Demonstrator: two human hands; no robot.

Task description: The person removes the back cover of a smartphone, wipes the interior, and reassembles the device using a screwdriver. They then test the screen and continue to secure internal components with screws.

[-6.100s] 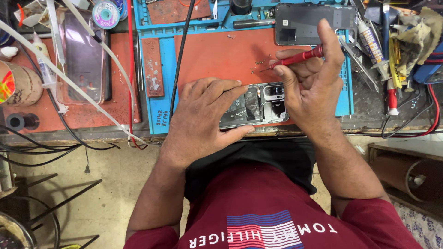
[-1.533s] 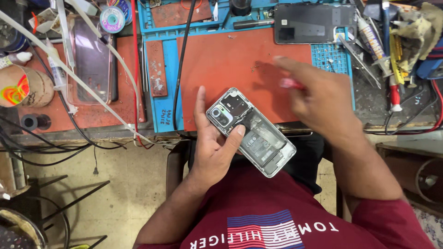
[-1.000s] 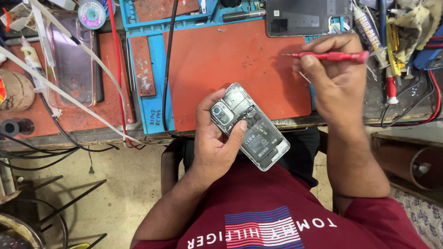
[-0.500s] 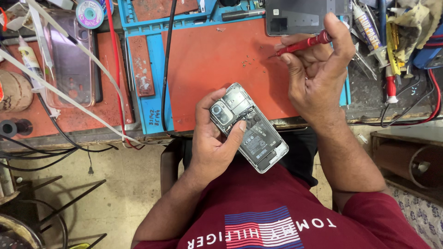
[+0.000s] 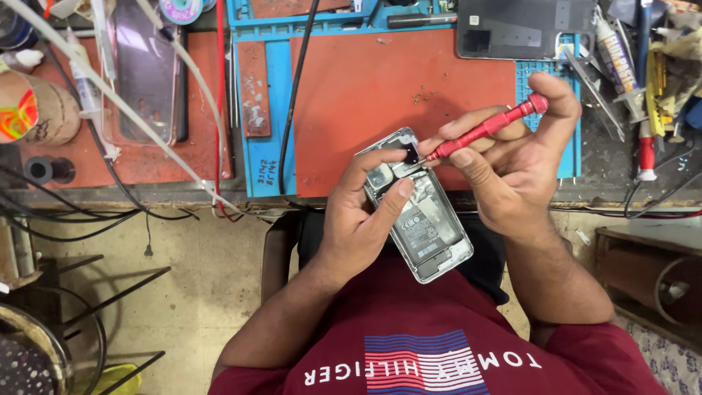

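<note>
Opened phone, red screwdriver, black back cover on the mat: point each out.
opened phone (image 5: 428, 238), head view, on its exposed battery.
red screwdriver (image 5: 486, 128), head view, on the middle of its handle.
black back cover (image 5: 523, 29), head view, on its flat middle.

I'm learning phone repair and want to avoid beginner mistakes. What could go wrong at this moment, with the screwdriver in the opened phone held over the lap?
1. The opened phone is held in the left hand past the bench edge, unsupported; a slip could drop it to the floor.
2. The red screwdriver in the right hand has its tip near the camera module; it might skid and scratch parts.
3. A freed screw could fall off into the lap rather than onto the orange mat.
</note>
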